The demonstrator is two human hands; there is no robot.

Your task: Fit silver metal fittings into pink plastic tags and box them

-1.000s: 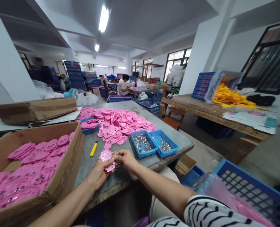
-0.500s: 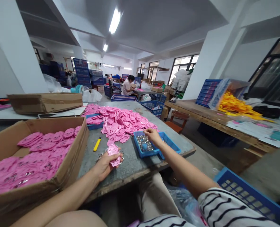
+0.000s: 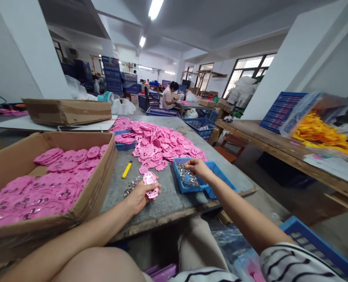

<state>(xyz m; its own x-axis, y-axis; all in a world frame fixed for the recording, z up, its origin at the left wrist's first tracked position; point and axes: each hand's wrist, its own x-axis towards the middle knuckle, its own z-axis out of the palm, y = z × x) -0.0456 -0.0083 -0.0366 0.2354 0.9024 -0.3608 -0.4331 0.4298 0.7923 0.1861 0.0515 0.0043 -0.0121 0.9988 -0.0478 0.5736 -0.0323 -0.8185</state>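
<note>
My left hand [image 3: 143,194] is closed on a pink plastic piece [image 3: 150,184], thumb across its face, just above the table's near part. Beside that hand lies a small pile of shiny metal parts [image 3: 131,186]. My right hand [image 3: 199,169] is over a blue tray [image 3: 191,189] of small metal parts [image 3: 193,180], fingertips pinched together at its back part. Whatever the fingertips hold is too small to make out. A round blue thing [image 3: 187,179] lies among the metal parts. Behind the hands spreads a heap of pink pieces [image 3: 162,145].
A cardboard box [image 3: 107,164] of pink pieces stands at left. A yellow-handled cutter [image 3: 127,169] lies on the grey table [image 3: 162,209]. A second blue tray [image 3: 225,182] adjoins the first. A blue crate [image 3: 315,243] is low at right. Another person [image 3: 169,97] sits farther back.
The view has turned a little left and down. My right fingertips have come down from the tray's back rim toward the metal parts. My left hand has shifted slightly right, uncovering the small metal pile.
</note>
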